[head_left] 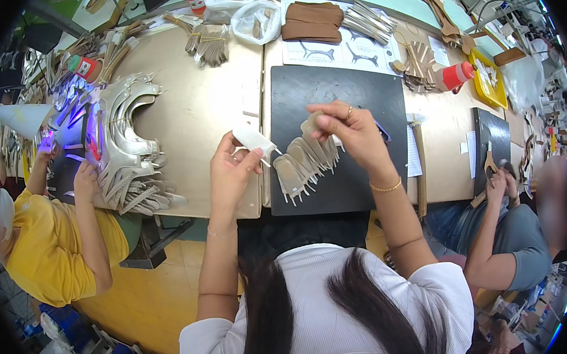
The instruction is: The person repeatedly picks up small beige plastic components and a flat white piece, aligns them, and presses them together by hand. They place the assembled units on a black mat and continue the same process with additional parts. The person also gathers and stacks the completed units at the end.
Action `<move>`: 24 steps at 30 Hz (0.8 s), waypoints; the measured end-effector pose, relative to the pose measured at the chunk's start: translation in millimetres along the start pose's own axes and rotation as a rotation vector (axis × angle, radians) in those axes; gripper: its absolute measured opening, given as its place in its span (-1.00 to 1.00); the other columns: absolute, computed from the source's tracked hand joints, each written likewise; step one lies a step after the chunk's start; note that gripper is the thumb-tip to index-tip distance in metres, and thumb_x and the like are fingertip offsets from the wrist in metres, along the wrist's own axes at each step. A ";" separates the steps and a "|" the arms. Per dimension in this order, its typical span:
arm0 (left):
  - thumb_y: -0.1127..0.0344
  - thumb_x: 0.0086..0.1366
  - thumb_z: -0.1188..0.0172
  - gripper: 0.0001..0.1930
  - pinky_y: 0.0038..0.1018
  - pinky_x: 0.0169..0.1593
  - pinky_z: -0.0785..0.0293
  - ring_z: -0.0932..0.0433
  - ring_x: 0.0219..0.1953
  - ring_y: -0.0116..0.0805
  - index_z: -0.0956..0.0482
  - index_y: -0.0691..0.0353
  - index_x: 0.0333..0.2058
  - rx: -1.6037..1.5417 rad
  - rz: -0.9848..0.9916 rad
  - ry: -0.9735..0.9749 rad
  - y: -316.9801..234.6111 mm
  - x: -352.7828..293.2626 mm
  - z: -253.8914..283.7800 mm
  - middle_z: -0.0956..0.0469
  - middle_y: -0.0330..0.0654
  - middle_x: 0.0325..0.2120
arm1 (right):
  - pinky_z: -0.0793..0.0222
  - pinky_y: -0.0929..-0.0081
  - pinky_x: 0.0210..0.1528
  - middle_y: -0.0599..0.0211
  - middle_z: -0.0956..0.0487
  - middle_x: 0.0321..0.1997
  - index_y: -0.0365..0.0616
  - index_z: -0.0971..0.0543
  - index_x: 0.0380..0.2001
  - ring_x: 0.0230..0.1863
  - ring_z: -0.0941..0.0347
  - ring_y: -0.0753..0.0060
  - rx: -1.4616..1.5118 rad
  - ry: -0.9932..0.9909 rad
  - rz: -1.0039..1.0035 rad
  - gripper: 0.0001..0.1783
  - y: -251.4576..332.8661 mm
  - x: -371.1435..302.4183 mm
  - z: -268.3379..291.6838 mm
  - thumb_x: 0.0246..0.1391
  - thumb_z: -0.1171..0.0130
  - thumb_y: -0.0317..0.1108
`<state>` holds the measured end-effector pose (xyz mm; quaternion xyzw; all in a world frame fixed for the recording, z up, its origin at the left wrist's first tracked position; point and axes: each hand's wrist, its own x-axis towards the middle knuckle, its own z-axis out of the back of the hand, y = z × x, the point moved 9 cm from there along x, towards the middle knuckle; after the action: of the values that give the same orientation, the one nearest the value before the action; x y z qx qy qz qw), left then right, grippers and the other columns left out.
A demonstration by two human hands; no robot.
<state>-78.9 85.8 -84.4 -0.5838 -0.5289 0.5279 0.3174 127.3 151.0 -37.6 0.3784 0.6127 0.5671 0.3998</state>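
Observation:
Between the thumb and fingers of my left hand is a small white tab-like piece with thin prongs at its lower end. My right hand is closed in a pinch on a beige rounded leather-like piece, partly covered by the fingers. Just below it, a fanned row of similar beige pieces overlaps on a black board. Narrow pale strips stick out from their lower ends. The white piece hangs over the board's left edge, close to the row's left end.
Folded brown material and pale strips lie beyond the board on printed sheets. A red bottle and yellow tray are at the far right. Silvery curved pieces are stacked at left. Co-workers sit on both sides.

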 end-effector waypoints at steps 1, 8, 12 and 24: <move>0.58 0.21 -0.20 -0.54 -0.64 -0.39 -0.45 -0.52 -0.31 -0.55 -0.33 0.42 0.08 -0.013 0.017 0.026 -3.9 -5.5 -8.0 -0.51 -0.16 -0.19 | -0.49 0.64 -0.25 0.36 -0.62 -0.36 -0.28 -0.60 -0.08 -0.33 -0.55 0.59 0.057 -0.018 -0.036 -0.75 -0.7 -5.5 -4.4 0.19 -0.18 -0.44; 0.58 0.21 -0.21 -0.53 -0.65 -0.39 -0.45 -0.56 -0.29 -0.49 -0.33 0.40 0.09 -0.048 -0.068 0.117 -34.6 -35.5 -50.8 -0.52 -0.12 -0.18 | -0.51 0.63 -0.28 0.34 -0.63 -0.37 -0.29 -0.62 -0.30 -0.35 -0.57 0.58 0.249 -0.061 -0.071 -0.84 17.0 -29.8 -24.9 0.06 -0.33 -0.45; 0.59 0.20 -0.23 -0.50 -0.66 -0.38 -0.45 -0.57 -0.28 -0.51 -0.32 0.42 0.12 -0.020 -0.049 0.133 -39.7 -47.0 -58.8 -0.52 -0.11 -0.16 | -0.45 0.66 -0.31 0.40 -0.60 -0.40 -0.28 -0.63 -0.35 -0.38 -0.53 0.63 0.230 -0.042 -0.063 -0.84 27.9 -36.8 -29.0 0.03 -0.36 -0.42; 0.56 0.19 -0.28 -0.48 -0.69 -0.45 -0.39 -0.55 -0.35 -0.58 -0.37 0.36 0.13 0.047 -0.102 0.197 -52.2 -63.2 -68.3 -0.60 -0.18 -0.29 | -0.22 0.70 -0.41 0.56 -0.43 -0.52 -0.20 -0.61 -0.48 -0.48 -0.27 0.73 -0.036 -0.042 0.109 -0.83 42.5 -36.9 -34.8 -0.05 -0.42 -0.37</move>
<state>-21.3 50.9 -1.7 -0.5975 -0.5117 0.4635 0.4077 110.4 106.5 8.3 0.4159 0.5724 0.5909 0.3876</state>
